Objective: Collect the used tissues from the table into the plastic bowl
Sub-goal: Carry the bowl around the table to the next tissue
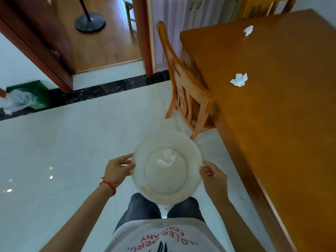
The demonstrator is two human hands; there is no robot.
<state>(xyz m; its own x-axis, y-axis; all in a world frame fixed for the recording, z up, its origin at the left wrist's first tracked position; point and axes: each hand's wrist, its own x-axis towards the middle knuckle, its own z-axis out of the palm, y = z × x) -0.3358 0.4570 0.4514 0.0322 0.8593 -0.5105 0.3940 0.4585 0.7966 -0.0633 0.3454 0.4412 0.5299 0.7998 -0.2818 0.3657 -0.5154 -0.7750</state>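
Head view, the only one given, looks down on the plastic bowl [166, 170], held out over the tiled floor [63, 151] in front of the person's legs. The left hand [118, 170] pinches the bowl's left rim between thumb and fingers, and the right hand [214, 176] grips the right rim the same way, so both hands are closed on the bowl and neither is free to pick. One crumpled tissue [167, 158] already lies inside the bowl, toward its far side.

Two more wait on the table [291, 124], which stands to the right of the bowl. The nearer tissue [239, 80] lies beyond the bowl and to its right, close to the table's left edge; the farther tissue [248, 30] sits well past it, near the far corner. A small white speck on the floor just right of the bowl may be a scrap, though it is too small to tell.

To do this step well, I judge the bowl should be kept level so the light tissue does not slide out, then brought up beside the table's edge. Held there in the left hand alone, it frees the right hand to gather.

A wooden chair [185, 91] stands beyond the bowl, tucked against the table's left side and close to the nearer tissue. Left of the bowl the floor is open, which leaves room to step around the chair.
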